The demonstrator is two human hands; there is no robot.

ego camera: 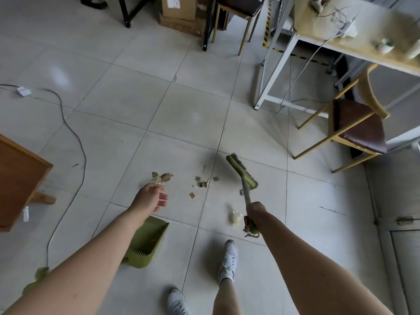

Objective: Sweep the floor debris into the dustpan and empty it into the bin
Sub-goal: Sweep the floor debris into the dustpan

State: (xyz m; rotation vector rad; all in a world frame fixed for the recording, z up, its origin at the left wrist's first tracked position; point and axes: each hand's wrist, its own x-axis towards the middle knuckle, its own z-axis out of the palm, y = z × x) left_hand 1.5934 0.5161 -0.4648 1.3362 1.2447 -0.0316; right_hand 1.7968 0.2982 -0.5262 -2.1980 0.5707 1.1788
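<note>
A green broom (242, 171) with grey bristles rests its head on the tiled floor, right of the debris. My right hand (254, 214) is shut on its handle. Small brown cardboard scraps (203, 183) lie scattered in the middle, with a larger clump (163, 177) to their left. A crumpled clear wrapper (235, 217) lies near the broom handle. The green dustpan (146, 243) sits on the floor below my left forearm, partly hidden by it. My left hand (151, 196) hovers open above the floor near the left clump, holding nothing.
A black cable (76, 137) snakes across the left floor. A wooden cabinet (20, 178) stands at left, a chair (356, 130) and white-framed table (341, 42) at right, cardboard boxes (179, 12) at the back. My white shoes (228, 260) are near the bottom.
</note>
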